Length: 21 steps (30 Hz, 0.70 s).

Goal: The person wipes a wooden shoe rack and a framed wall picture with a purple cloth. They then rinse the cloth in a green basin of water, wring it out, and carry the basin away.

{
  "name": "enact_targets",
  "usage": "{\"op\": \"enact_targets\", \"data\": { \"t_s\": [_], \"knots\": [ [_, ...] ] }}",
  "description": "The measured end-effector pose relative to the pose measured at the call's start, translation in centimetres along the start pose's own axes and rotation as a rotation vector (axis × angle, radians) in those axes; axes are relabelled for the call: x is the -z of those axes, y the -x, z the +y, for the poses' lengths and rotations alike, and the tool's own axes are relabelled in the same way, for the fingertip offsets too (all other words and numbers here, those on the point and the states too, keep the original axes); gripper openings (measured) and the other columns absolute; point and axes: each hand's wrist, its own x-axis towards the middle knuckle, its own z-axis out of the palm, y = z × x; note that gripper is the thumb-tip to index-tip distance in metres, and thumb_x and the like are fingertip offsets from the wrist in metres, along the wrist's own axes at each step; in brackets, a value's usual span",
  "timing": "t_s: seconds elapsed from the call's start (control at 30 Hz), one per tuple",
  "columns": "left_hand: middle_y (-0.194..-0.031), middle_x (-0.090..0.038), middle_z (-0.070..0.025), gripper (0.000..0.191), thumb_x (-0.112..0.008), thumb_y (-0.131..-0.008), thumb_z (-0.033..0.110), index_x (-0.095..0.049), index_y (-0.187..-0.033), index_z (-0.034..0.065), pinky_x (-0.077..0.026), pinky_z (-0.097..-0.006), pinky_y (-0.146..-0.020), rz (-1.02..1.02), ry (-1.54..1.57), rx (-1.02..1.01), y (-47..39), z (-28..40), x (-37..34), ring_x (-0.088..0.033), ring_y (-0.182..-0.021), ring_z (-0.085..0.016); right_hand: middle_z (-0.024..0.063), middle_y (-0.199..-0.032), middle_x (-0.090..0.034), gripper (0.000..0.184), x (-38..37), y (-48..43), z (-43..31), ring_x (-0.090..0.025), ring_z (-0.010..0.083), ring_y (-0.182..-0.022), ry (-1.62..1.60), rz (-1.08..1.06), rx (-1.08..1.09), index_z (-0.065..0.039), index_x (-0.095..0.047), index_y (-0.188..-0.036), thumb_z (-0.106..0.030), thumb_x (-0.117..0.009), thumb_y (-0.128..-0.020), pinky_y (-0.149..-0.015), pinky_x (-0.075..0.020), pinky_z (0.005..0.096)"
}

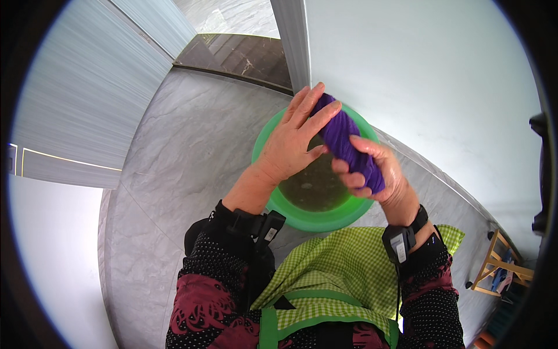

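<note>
A purple cloth, bunched into a long twisted roll, is held over a green plastic basin on the floor. My right hand grips its lower end, thumb on top and fingers curled around it. My left hand lies against the upper end with its fingers extended and the thumb apart; whether it grips the cloth cannot be told. Murky brownish water stands in the basin below both hands.
A white wall rises close beside the basin. Grey marble-patterned floor runs left towards a panelled door or cabinet. A dark stone threshold lies beyond the basin. A wooden rack stands at the right.
</note>
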Motion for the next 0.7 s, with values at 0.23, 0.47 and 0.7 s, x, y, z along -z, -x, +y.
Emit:
{"op": "enact_targets", "data": {
  "t_s": [0.23, 0.47, 0.7],
  "knots": [
    [-0.110, -0.060, -0.0141, 0.028, -0.072, -0.073, 0.001, -0.059, -0.097, 0.0078, -0.055, -0.0369, -0.076, 0.209, -0.105, -0.418, -1.0, 0.5, 2.6, -0.062, -0.094, -0.031, 0.0125, -0.078, -0.060, 0.050, -2.6, 0.2, 2.9, -0.058, 0.0174, -0.049, 0.078, -0.271, -0.137, 0.001, -0.051, -0.124, -0.036, -0.060, -0.092, -0.034, -0.0376, 0.0236],
    [-0.083, -0.054, -0.0023, 0.030, -0.071, -0.069, 0.009, -0.063, -0.097, 0.0150, -0.043, -0.0264, -0.044, 0.035, -0.389, -0.423, 0.0, 0.9, 3.6, -0.056, -0.063, -0.017, 0.0032, -0.075, -0.061, 0.037, -3.7, 0.8, 1.3, -0.062, 0.0136, -0.058, 0.788, 0.084, -0.124, -0.002, -0.061, -0.109, -0.014, -0.073, -0.076, -0.050, -0.0466, 0.0246],
    [-0.067, -0.044, 0.0002, 0.023, -0.067, -0.070, 0.013, -0.060, -0.092, 0.0144, -0.039, -0.0271, -0.040, -0.047, -0.547, -0.277, 2.8, 0.8, 1.9, -0.051, -0.052, -0.014, 0.0073, -0.076, -0.064, 0.032, -2.9, 0.4, 1.9, -0.065, 0.0181, -0.069, 1.368, 0.323, 0.070, 0.000, -0.062, -0.099, -0.015, -0.070, -0.072, -0.061, -0.0500, 0.0317]
  ]
}}
